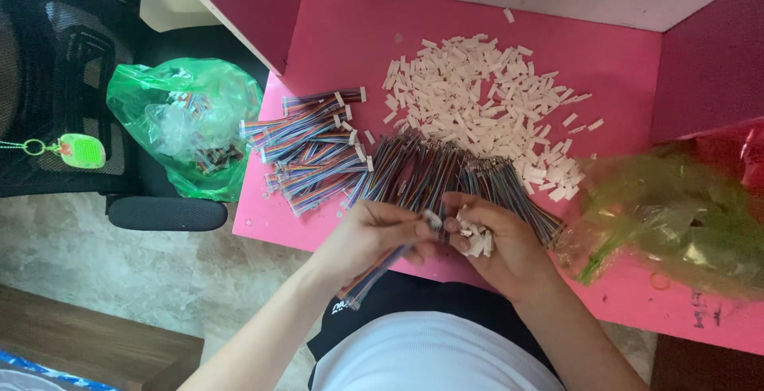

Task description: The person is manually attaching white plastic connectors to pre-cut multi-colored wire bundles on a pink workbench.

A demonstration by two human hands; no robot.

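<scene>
Two hands at a pink table (pixel 605 65).
Left hand (pixel 374 236) pinches a multicoloured ribbon-wire strip (pixel 382 268); right hand (pixel 497 240), at three o'clock, cups small white plastic connectors (pixel 476 240), fingers curled narrow.

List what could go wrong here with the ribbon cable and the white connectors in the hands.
1. The right hand cups several loose white connectors while pinching at the cable end; some could slip out and drop past the pink table edge.
2. The ribbon cable in the left hand hangs off the table edge toward the lap and may snag or bend.
3. The finished cables lie close to the unfinished wire bundle; they could get mixed.
</scene>
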